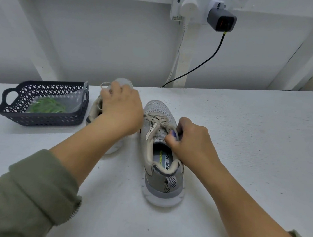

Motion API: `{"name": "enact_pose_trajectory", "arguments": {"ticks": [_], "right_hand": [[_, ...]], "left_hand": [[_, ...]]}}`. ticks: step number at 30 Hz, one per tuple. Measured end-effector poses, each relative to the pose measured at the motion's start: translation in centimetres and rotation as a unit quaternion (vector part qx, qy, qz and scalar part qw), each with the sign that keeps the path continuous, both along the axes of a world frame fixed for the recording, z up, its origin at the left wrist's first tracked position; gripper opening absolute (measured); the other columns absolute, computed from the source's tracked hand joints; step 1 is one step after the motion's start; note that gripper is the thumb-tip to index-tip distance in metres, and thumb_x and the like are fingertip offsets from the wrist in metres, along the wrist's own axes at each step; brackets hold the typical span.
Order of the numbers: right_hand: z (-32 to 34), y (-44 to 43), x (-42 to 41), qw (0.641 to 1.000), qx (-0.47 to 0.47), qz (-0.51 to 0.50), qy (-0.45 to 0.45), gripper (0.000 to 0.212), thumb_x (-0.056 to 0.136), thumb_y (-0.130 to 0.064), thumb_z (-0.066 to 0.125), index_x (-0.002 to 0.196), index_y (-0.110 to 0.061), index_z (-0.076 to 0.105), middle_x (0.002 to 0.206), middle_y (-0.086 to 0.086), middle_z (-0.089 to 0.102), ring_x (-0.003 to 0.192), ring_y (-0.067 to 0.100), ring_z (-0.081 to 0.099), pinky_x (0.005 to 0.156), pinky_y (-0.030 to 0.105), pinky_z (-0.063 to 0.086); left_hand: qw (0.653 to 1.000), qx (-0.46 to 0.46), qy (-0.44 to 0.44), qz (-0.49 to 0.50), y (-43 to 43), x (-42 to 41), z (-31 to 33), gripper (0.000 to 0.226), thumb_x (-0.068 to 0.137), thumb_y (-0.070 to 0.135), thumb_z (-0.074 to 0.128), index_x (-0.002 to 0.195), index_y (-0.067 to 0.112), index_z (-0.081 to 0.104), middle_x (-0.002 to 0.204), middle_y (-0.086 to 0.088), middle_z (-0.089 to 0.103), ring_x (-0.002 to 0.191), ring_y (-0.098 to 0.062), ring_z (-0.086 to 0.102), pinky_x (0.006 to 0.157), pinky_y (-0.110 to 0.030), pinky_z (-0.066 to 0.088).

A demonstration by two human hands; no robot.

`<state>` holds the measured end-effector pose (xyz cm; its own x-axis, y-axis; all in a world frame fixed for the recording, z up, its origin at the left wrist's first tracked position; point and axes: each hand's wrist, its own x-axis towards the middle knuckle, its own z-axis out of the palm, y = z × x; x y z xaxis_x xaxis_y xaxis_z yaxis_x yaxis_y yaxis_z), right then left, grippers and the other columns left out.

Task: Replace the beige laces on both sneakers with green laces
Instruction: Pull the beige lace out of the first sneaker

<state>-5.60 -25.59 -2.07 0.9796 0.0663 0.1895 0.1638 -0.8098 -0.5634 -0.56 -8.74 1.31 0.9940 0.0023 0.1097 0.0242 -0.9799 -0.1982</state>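
Two grey sneakers stand on the white table, toes pointing away from me. The right sneaker (163, 156) carries beige laces (158, 121). My right hand (189, 141) pinches the lace and tongue at its top eyelets. The left sneaker (96, 107) is mostly hidden under my left hand (121, 109), which lies over its upper with fingers curled near a loose beige lace loop (105, 85). Whether that hand grips the lace or shoe is unclear. Green laces (47, 106) lie in a clear bag inside the dark basket (39, 119) at the left.
A wall rises behind the table, with a socket, a white plug (188, 6) and a grey charger (221, 20). A black cable (199, 65) hangs down to the table's back edge. Bare table surface lies to the right of the sneakers.
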Motion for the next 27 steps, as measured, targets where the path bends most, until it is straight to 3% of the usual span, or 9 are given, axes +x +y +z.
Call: {"name": "enact_pose_trajectory", "arguments": {"ticks": [4, 7, 9, 16, 22, 27], "right_hand": [[0.3, -0.9, 0.7, 0.998, 0.044, 0.033, -0.005, 0.026, 0.092, -0.043, 0.055, 0.081, -0.019, 0.055, 0.068, -0.002, 0.058, 0.064, 0.012, 0.053, 0.055, 0.031, 0.040], [0.2, -2.3, 3.2, 0.995, 0.013, 0.091, 0.036, 0.022, 0.100, -0.034, 0.045, 0.108, -0.024, 0.062, 0.097, -0.005, 0.060, 0.081, 0.007, 0.052, 0.071, 0.025, 0.036], [0.1, -2.7, 5.0, 0.990, -0.033, 0.124, 0.056, 0.023, 0.099, -0.029, 0.049, 0.116, -0.026, 0.065, 0.111, -0.004, 0.058, 0.093, 0.009, 0.052, 0.078, 0.023, 0.036], [1.3, -1.1, 7.6, 0.969, -0.110, 0.208, 0.080, 0.016, 0.093, -0.028, 0.061, 0.104, -0.025, 0.072, 0.090, -0.012, 0.062, 0.084, 0.006, 0.053, 0.071, 0.019, 0.038], [1.7, 0.2, 8.1, 0.949, -0.177, 0.243, 0.095, 0.006, 0.094, -0.020, 0.053, 0.092, -0.019, 0.059, 0.091, -0.002, 0.059, 0.082, 0.016, 0.052, 0.071, 0.029, 0.043], [0.6, -1.3, 8.0, 0.984, -0.040, 0.108, 0.136, 0.010, 0.092, -0.020, 0.050, 0.082, -0.017, 0.052, 0.080, -0.001, 0.058, 0.068, 0.013, 0.049, 0.056, 0.026, 0.036]], "left_hand": [[0.977, -0.147, 0.064, -0.140, 0.2, 0.1, -0.4, 0.024, 0.099, 0.033, 0.046, 0.119, 0.036, 0.058, 0.123, 0.005, 0.053, 0.123, -0.024, 0.034, 0.098, -0.046, 0.026], [0.971, -0.176, 0.077, -0.145, 1.0, 0.0, -0.7, 0.021, 0.098, 0.034, 0.050, 0.114, 0.036, 0.064, 0.116, 0.009, 0.059, 0.123, -0.022, 0.035, 0.097, -0.045, 0.028], [0.969, -0.186, 0.079, -0.144, 1.2, -0.2, -0.9, 0.023, 0.097, 0.039, 0.050, 0.115, 0.037, 0.064, 0.115, 0.010, 0.059, 0.122, -0.021, 0.035, 0.096, -0.044, 0.028], [0.957, -0.214, 0.111, -0.158, 1.6, -0.7, -1.5, 0.037, 0.094, 0.056, 0.040, 0.121, 0.039, 0.059, 0.122, 0.013, 0.057, 0.122, -0.017, 0.033, 0.093, -0.041, 0.024], [0.959, -0.195, 0.137, -0.152, 1.4, -0.4, -1.7, 0.038, 0.095, 0.058, 0.038, 0.122, 0.040, 0.057, 0.122, 0.012, 0.056, 0.121, -0.017, 0.033, 0.098, -0.042, 0.023], [0.961, -0.199, 0.126, -0.147, 0.9, -0.6, -1.8, 0.042, 0.093, 0.061, 0.040, 0.125, 0.038, 0.055, 0.127, 0.013, 0.053, 0.127, -0.017, 0.032, 0.102, -0.041, 0.019]]}}
